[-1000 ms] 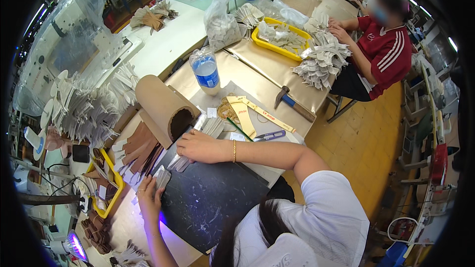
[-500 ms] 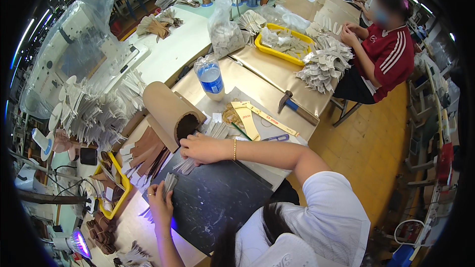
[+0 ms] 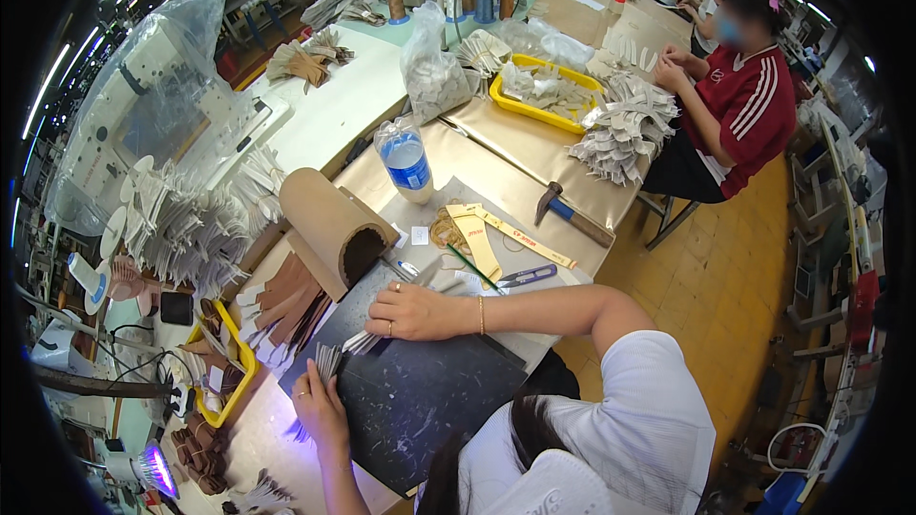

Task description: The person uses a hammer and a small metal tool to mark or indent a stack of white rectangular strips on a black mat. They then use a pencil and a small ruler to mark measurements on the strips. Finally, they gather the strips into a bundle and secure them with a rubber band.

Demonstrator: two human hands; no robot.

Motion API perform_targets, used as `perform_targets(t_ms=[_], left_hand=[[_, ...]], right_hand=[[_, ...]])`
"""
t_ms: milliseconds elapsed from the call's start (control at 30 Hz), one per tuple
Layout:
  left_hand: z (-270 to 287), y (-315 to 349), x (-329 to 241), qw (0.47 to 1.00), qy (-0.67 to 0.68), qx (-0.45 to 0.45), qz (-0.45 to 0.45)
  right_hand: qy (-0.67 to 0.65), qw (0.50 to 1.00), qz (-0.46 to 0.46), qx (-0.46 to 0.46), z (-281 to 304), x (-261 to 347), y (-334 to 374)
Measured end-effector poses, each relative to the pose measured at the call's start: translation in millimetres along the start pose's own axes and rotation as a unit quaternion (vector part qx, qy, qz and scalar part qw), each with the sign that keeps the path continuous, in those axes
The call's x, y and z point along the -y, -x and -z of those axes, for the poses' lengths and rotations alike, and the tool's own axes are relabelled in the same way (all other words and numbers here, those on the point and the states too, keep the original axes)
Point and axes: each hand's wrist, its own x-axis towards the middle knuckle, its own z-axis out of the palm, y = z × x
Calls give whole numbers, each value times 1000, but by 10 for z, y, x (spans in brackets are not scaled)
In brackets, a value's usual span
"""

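Note:
My left hand (image 3: 322, 408) is closed round a small fanned bundle of grey-white strips (image 3: 328, 360) at the left edge of a dark, scratched board (image 3: 429, 391). Farther up the board, my right hand (image 3: 417, 312) has its fingers bent over more pale strips (image 3: 360, 341), whose ends poke out toward the left bundle. Other light strips (image 3: 441, 277) show just beyond the right knuckles, slightly blurred. Behind the hands a thick brown half-tube (image 3: 329, 219) lies on the table, its open end toward me. What sits under my right palm is hidden.
Past my right hand lie a green stick (image 3: 474, 267), cream templates (image 3: 474, 238), a purple-handled tool (image 3: 528, 276) and a hammer (image 3: 572, 213). A bottle (image 3: 405, 160) stands behind. Brown pieces (image 3: 289, 296) and a yellow tray (image 3: 246, 362) are leftward. A co-worker (image 3: 754, 114) sits far right.
My right hand has shifted right and a little toward me, along with the pale strips beneath it. My left hand has moved slightly, and its bundle looks more fanned out.

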Motion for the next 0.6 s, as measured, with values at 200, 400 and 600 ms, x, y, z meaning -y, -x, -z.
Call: perform_targets(t_ms=[200, 400, 600], left_hand=[[-84, 51, -48, 999, -36, -5, 16], [-25, 30, -66, 999, -11, 15, 41], [-77, 79, -129, 998, -18, -17, 62]], right_hand=[[0, 999, -37, 21, -1, 116, 68], [-6, 996, -58, 64, 17, 133, -1], [46, 996, -29, 75, -29, 108, 61]])
